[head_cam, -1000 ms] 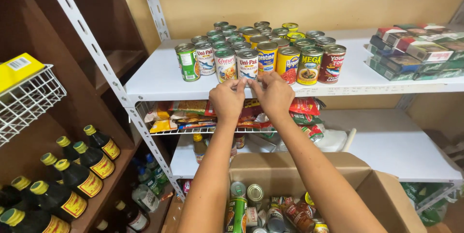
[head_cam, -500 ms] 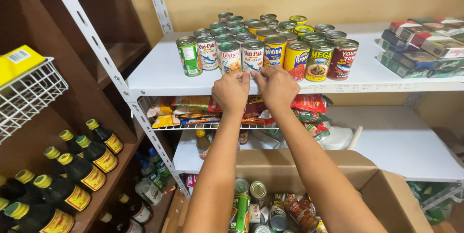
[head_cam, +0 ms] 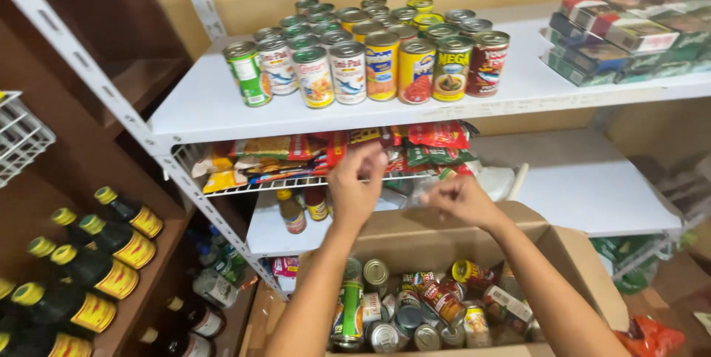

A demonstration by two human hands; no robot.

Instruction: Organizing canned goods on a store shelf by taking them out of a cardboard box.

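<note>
Evidently both hands hung empty between the white shelf (head_cam: 200,105) above them and the open cardboard box (head_cam: 585,268) below them. The left hand (head_cam: 355,190) was raised, palm away and fingers loosely spread, gripping nothing; the right hand (head_cam: 463,200) sat lower and just beside it, fingers half curled over the box's far flap, and I could not tell whether it pinched anything. Loose tin cans (head_cam: 415,312) lay jumbled in the box directly beneath the wrists, some upright, some on their sides. A tidy grab would have meant reaching straight down for an upright can near the top, wrapping its side wall rather than its lid. Above the fingers, the rows of stacked cans (head_cam: 370,61) stood packed, labels forward. Both forearms rose from the bottom edge, angled inward.
</note>
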